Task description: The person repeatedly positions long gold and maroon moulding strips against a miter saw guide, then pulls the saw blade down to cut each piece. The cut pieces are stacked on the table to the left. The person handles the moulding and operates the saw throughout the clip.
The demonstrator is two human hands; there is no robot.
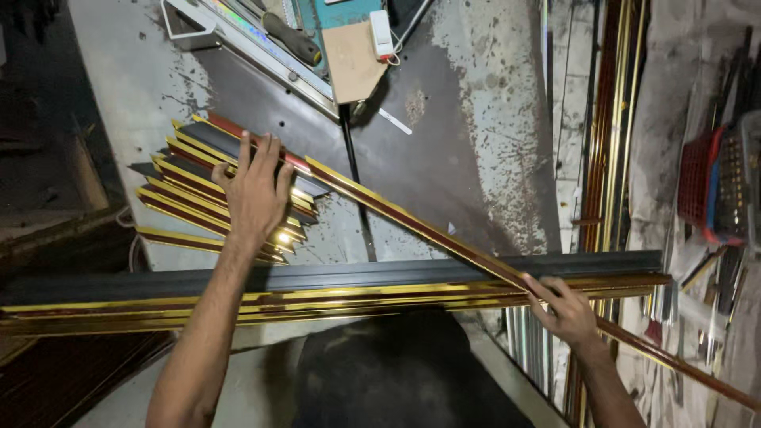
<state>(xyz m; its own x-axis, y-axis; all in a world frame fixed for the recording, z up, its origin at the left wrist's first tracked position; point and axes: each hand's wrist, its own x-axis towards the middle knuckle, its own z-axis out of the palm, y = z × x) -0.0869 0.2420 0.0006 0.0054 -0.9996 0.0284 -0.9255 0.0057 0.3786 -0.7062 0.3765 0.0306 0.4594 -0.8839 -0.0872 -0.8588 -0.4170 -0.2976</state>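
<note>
My left hand (255,190) rests with fingers spread on a stack of short, mitre-cut frame mouldings (190,198), gold and dark red, lying on a worn metal table (468,143). My right hand (564,307) grips a long gold and dark red moulding strip (412,220). That strip runs diagonally from the stack, over the table edge, down to the lower right. Beneath both arms, a bundle of long gold and dark mouldings (317,295) lies crosswise along the near table edge.
A cutting machine with a metal frame, a handle and a brown card (349,59) sits at the table's far side. More long mouldings (610,119) stand at the right. A red basket (701,186) stands at the far right.
</note>
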